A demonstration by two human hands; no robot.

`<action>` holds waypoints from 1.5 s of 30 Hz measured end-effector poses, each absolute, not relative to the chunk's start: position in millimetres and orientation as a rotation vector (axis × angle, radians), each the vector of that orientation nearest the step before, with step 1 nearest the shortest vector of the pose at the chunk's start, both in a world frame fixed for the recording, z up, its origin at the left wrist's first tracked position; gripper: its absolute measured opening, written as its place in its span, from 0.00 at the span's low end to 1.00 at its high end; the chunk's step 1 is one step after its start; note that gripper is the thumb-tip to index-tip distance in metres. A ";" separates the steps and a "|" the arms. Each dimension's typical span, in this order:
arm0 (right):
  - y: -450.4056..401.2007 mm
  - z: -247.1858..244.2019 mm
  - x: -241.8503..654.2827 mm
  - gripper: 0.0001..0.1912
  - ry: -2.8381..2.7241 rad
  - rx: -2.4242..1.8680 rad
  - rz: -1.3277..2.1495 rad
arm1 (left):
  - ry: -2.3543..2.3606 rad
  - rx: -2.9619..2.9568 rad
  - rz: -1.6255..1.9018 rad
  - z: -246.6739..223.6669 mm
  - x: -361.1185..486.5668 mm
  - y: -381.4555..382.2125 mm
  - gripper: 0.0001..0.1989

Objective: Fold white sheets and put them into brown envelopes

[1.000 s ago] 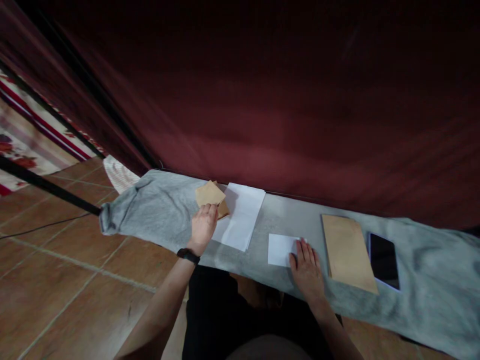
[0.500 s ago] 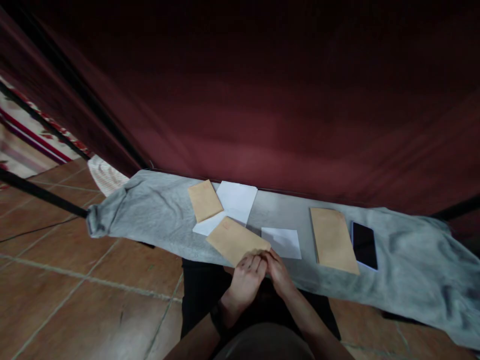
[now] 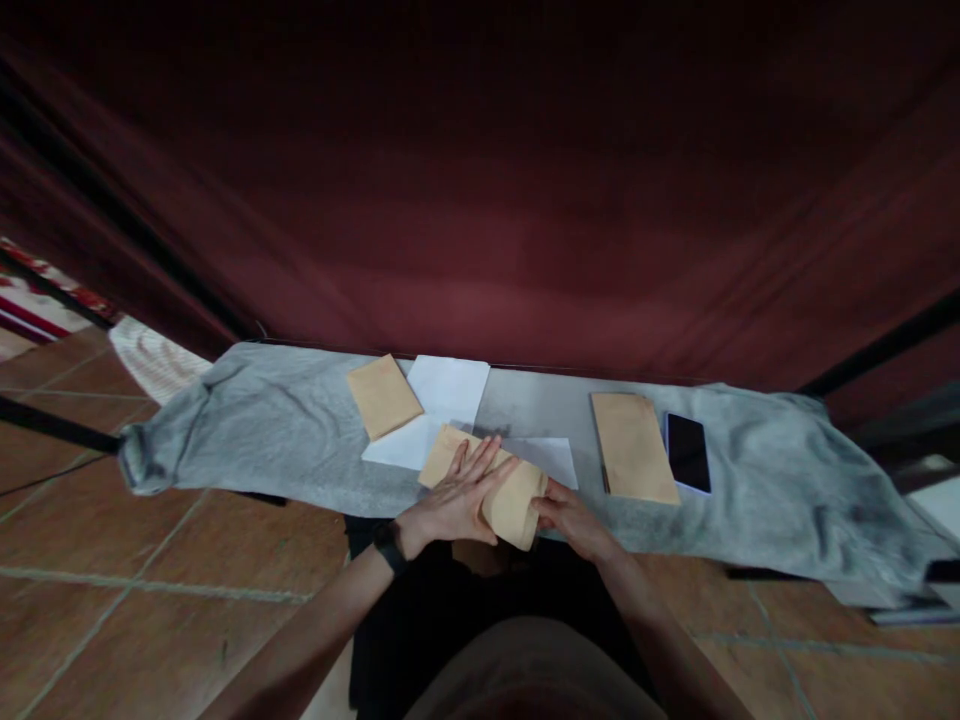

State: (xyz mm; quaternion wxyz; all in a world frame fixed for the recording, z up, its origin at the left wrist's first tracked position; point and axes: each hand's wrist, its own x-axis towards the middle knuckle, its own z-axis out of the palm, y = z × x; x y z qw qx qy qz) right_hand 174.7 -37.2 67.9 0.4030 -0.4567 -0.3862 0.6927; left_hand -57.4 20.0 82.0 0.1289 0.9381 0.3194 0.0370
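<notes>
Envelope (image 3: pixel 516 508) of oblong brown paper is over the grey cloth's (image 3: pixel 292 430) near edge, under the left hand (image 3: pixel 450 508), spread flat; the right hand (image 3: pixel 570 518) pinches its right end. Beyond lie a small white paper sheet (image 3: pixel 553 460) (partly covered), a black-screened phone (image 3: pixel 688 454), larger white paper sheets (image 3: pixel 450 386) and, farthest, a dark red curtain (image 3: pixel 487 250).

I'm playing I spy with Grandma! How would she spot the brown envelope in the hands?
Find the long grey cloth below the dark red backdrop. Midway along its near edge is the brown envelope. Unlike the untouched brown ones either side, it has the left hand across it and the right hand holding its end.
</notes>
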 end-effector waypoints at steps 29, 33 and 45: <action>-50.9 34.9 243.3 0.10 -1.248 -1.552 0.994 | 0.982 2.726 0.268 48.5 -6.9 -4.8 0.58; -72.8 34.1 248.6 0.12 -1.430 -1.729 0.493 | 1.076 2.714 0.296 37.0 -1.5 -31.3 0.55; -102.9 45.2 252.1 0.12 -1.820 -1.903 0.060 | 1.220 2.677 0.302 32.3 8.0 -65.2 0.53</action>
